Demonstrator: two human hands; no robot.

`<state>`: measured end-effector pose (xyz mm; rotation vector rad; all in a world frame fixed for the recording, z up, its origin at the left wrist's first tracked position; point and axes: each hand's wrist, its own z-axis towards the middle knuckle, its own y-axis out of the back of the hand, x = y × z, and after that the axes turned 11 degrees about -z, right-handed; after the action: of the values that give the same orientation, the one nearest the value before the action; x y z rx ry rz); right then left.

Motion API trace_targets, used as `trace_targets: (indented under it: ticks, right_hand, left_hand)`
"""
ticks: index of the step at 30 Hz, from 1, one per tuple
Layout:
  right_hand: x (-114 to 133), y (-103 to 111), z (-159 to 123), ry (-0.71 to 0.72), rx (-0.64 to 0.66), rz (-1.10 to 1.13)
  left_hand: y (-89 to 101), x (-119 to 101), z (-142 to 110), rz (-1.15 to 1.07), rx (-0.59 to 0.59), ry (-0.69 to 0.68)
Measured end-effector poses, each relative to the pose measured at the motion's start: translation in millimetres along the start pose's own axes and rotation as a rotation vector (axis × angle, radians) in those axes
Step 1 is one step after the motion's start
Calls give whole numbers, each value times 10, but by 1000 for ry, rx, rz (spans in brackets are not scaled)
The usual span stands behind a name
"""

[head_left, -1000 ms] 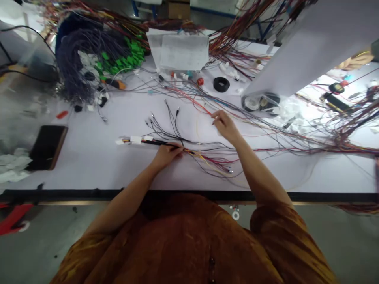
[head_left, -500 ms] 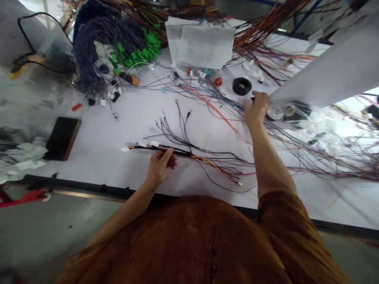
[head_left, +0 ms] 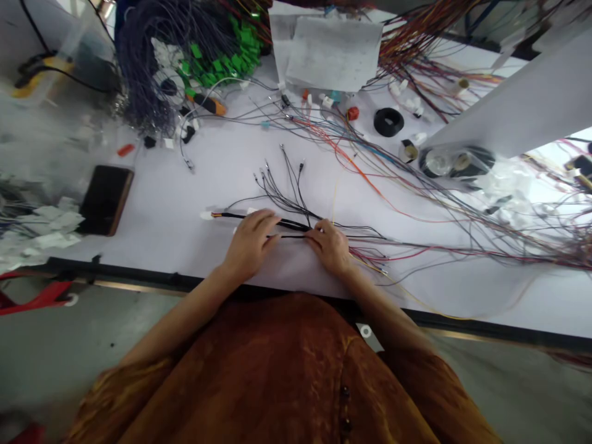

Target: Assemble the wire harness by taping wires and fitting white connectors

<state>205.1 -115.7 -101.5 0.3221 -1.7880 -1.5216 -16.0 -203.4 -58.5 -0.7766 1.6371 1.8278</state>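
My left hand (head_left: 252, 242) lies over a black-sleeved wire harness (head_left: 245, 216), its fingers closed on the bundle. My right hand (head_left: 329, 246) holds the same bundle a little further along, close to my left hand. A white connector (head_left: 206, 215) ends the harness to the left. Thin black wires (head_left: 282, 188) with small pin ends fan out upward from it. Red, yellow and black wires (head_left: 367, 254) spread out to the right of my right hand. The part of the bundle under my palms is hidden.
The white worktable (head_left: 152, 185) has a black front edge (head_left: 139, 282). A dark phone (head_left: 105, 200) lies at left. Loose coloured wires, a black tape roll (head_left: 388, 121), papers (head_left: 333, 46), green connectors (head_left: 217, 61), a dark wire coil (head_left: 148, 68) and a plastic bag (head_left: 456, 161) lie further away.
My right hand has come back from beside the plastic bag and now holds the harness next to my left hand. The view has tilted and shifted, and the harness has turned slightly.
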Motion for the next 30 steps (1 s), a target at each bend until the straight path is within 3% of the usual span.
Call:
trace_targets:
  ticks: [3,8,12,20,26,30]
  right_hand:
    - [64,39,-68,-85,-7,-2]
    - [189,-3,-233,-94,53,-53]
    - [219,-51,-227,-114,9,-50]
    - [166,-32,-232,-101,7,42]
    - [87,-60,-274,-66,-24,123]
    - [117,26,-172,-135,3,191]
  left_hand:
    - [-222,140,86,110,112,-130]
    - [-389,360,-215,158,126,-207]
    - [-361,405,-294,260,197,-243]
    - [-140,273,-2,492,484,-228]
    - [-59,124,-145,599,455,-268]
    - [-297,15,-257,463,313,-321]
